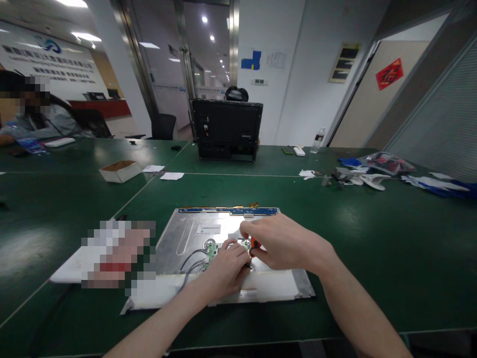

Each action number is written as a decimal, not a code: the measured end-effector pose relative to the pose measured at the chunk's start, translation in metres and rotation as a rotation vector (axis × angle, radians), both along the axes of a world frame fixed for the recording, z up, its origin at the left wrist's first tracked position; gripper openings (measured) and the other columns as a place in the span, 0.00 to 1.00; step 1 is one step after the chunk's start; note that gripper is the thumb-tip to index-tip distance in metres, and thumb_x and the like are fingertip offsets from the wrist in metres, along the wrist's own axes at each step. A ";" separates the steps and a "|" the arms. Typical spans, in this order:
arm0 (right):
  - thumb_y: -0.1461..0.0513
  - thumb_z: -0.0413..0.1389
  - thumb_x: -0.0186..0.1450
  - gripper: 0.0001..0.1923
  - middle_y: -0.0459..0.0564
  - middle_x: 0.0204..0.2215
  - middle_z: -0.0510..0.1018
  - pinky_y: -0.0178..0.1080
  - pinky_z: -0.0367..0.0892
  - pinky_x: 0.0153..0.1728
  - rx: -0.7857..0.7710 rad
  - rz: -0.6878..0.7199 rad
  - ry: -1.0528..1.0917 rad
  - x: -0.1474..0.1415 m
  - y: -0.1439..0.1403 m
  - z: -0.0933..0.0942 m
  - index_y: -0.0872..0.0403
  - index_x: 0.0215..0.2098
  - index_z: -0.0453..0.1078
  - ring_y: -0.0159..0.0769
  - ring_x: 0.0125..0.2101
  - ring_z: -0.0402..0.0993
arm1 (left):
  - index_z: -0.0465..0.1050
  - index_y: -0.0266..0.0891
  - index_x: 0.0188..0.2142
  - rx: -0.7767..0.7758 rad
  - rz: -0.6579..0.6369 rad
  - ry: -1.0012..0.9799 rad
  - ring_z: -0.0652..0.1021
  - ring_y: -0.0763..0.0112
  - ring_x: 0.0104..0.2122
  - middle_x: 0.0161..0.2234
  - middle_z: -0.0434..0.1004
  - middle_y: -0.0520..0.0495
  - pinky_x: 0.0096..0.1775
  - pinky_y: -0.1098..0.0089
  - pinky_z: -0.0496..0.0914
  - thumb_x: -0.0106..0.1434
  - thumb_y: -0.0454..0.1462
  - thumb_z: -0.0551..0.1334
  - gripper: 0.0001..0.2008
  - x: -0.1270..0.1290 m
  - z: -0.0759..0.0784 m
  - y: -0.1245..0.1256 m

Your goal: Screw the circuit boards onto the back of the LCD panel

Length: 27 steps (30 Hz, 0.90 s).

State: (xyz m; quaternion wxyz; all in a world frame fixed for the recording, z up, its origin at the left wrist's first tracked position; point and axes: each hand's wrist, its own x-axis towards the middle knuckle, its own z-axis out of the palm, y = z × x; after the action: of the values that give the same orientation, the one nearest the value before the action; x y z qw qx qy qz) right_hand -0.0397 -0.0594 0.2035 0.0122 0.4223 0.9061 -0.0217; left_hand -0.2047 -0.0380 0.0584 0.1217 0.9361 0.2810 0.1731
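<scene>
A flat silver display panel (169, 243) lies back side up on the table, with a blue circuit strip (208, 211) along its far edge. Near its middle is a small green circuit board (212, 250), and grey cables (192, 266) run from its left side. My left hand (229, 266) rests low over this board, fingers curled in; whatever they grip is hidden. Above the board's right part, my right hand (281, 241) is closed around an orange-and-black screwdriver (255, 243), whose tip is covered by my left fingers.
Left of the panel lies a white item (70, 263), partly blurred out. Farther off are an open box (119, 171), papers (171, 176) and a black monitor housing (227, 129). Loose parts (350, 175) and a bottle (317, 140) are at right. A person (48, 117) sits at far left.
</scene>
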 end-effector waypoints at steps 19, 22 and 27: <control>0.61 0.50 0.61 0.08 0.48 0.30 0.77 0.37 0.47 0.23 0.035 -0.037 -0.038 -0.002 0.001 -0.001 0.53 0.39 0.64 0.36 0.28 0.71 | 0.68 0.41 0.37 0.006 -0.002 0.007 0.71 0.63 0.42 0.38 0.73 0.47 0.53 0.57 0.55 0.60 0.31 0.55 0.07 0.000 -0.002 0.000; 0.61 0.50 0.61 0.08 0.49 0.30 0.77 0.37 0.48 0.23 0.033 -0.048 -0.063 -0.002 0.001 -0.001 0.53 0.39 0.64 0.36 0.28 0.71 | 0.68 0.41 0.36 0.003 0.000 0.009 0.71 0.64 0.42 0.37 0.73 0.48 0.53 0.57 0.55 0.60 0.31 0.55 0.07 0.000 -0.001 0.000; 0.61 0.51 0.61 0.08 0.49 0.30 0.77 0.36 0.49 0.24 0.035 -0.046 -0.045 0.000 0.002 -0.001 0.53 0.39 0.64 0.36 0.28 0.71 | 0.68 0.41 0.35 0.002 0.005 0.000 0.71 0.65 0.41 0.37 0.73 0.48 0.54 0.58 0.55 0.60 0.31 0.55 0.06 -0.001 0.001 -0.001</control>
State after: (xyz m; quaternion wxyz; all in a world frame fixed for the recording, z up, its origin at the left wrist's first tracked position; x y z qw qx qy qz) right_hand -0.0401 -0.0577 0.2025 0.0248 0.4435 0.8959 0.0035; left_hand -0.2053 -0.0391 0.0591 0.1203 0.9355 0.2831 0.1736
